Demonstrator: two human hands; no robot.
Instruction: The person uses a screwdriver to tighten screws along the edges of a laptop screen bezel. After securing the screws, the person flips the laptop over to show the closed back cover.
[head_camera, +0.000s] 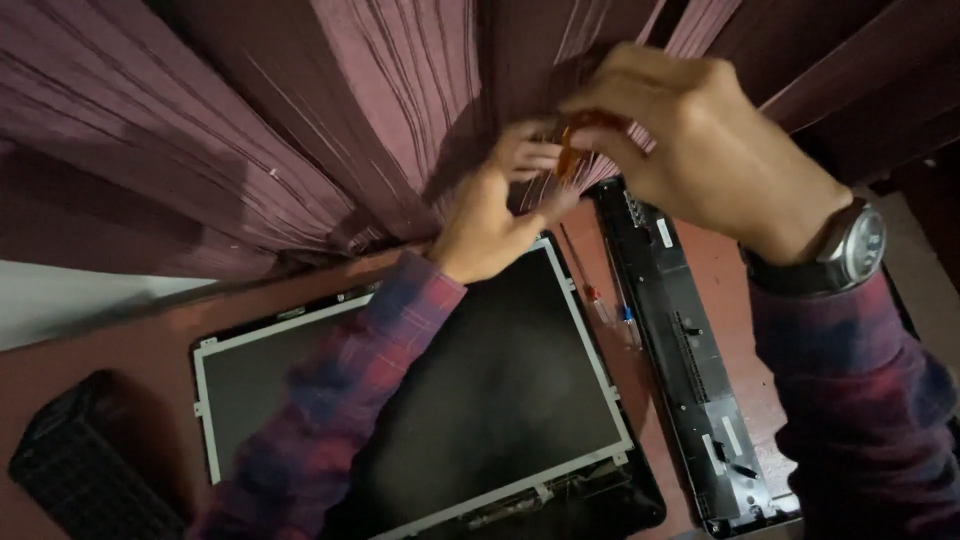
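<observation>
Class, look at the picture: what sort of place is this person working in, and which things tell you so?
Probably a home repair spot: a bare laptop screen panel and a long black casing strip lie on a reddish table beside maroon curtains.

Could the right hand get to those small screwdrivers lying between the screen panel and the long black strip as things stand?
Probably yes. The screwdrivers lie uncovered just below the right hand, nothing between them, but its fingers pinch a small orange piece with the left hand.
</observation>
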